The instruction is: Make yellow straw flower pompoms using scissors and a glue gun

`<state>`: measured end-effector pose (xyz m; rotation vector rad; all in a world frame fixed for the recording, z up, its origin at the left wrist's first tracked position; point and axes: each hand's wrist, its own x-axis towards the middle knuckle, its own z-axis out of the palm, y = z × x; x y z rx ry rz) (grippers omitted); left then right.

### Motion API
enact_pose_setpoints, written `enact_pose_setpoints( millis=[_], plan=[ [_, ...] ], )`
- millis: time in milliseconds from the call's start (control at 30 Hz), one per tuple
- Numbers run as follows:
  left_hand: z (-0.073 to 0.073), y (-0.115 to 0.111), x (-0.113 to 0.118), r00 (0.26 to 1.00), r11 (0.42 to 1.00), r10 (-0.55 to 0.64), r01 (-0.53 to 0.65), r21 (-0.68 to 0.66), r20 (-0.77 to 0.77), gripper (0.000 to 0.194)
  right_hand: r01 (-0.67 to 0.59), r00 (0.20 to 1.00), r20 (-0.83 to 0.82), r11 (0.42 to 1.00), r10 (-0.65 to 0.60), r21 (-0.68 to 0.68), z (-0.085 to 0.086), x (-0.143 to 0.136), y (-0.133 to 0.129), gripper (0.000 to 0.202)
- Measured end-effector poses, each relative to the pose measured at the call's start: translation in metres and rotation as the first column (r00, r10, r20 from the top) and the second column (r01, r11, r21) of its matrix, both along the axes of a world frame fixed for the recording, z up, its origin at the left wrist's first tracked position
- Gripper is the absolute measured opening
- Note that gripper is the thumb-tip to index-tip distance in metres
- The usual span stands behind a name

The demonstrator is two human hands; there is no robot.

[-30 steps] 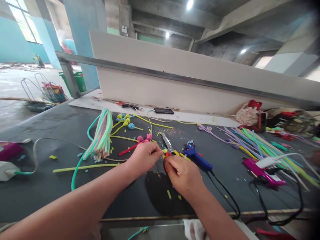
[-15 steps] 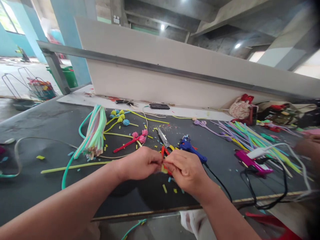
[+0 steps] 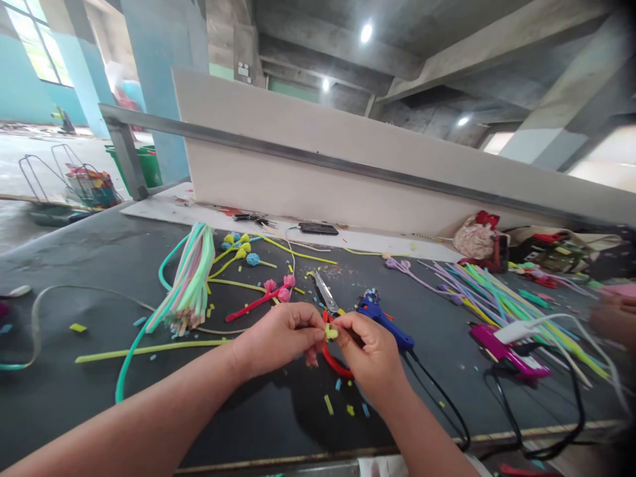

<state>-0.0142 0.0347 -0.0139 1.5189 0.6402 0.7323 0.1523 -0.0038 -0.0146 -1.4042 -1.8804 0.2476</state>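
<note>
Between my two hands, above the dark table, is a small yellow-green piece (image 3: 330, 330). My left hand (image 3: 288, 336) pinches it from the left with thumb and forefinger. From the right, the fingertips of my right hand (image 3: 370, 344) grip the same piece. Scissors with red handles (image 3: 338, 363) lie beneath the hands, their blades pointing away and partly hidden. A blue glue gun (image 3: 385, 319) rests just beyond my right hand. Pink buds on a red stem (image 3: 258, 300) lie beyond my left hand.
A bundle of pastel stems (image 3: 191, 281) stands left. More coloured stems (image 3: 521, 308) and a magenta device (image 3: 507, 348) with cables are right. A phone (image 3: 318, 228) lies at the back by the white panel (image 3: 308, 185). Another person's blurred hand (image 3: 613, 318) is at the right edge.
The view has tilted up slightly. My hands have turned and opened up a little around the yellow-green piece, which now shows more clearly. More of the red scissor handles is visible.
</note>
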Motion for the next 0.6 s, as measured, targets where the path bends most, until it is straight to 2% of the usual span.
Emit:
enact_pose_setpoints(
  millis=[100, 267, 433, 533, 600],
  plan=[
    [0.0003, 0.0005, -0.0019, 0.999, 0.998, 0.006, -0.002, 0.068, -0.053, 0.011, 0.003, 1.0, -0.002, 1.0, -0.003, -0.017, -0.001, 0.0, -0.0006, 0.019],
    [-0.0026, -0.0009, -0.0014, 0.983, 0.974, 0.09, -0.054, 0.218, -0.158, 0.012, -0.06, 0.997, 0.051, 0.994, 0.056, 0.089, -0.0025, -0.0009, -0.0007, 0.016],
    [-0.0027, -0.0014, -0.0007, 0.941, 0.877, 0.28, -0.172, 0.448, -0.188, 0.015, -0.118, 0.993, 0.04, 0.99, 0.115, 0.074, 0.0003, -0.0027, -0.0011, 0.016],
    [-0.0025, -0.0005, -0.0006, 0.932, 0.845, 0.32, -0.198, 0.497, -0.172, 0.014, -0.109, 0.994, 0.001, 0.994, 0.109, 0.028, 0.0015, -0.0044, -0.0025, 0.013],
    [-0.0034, -0.0005, 0.0003, 0.93, 0.858, 0.318, -0.2, 0.472, -0.183, 0.014, -0.09, 0.996, 0.006, 0.996, 0.09, 0.006, 0.0006, -0.0053, -0.0036, 0.012]
  ],
)
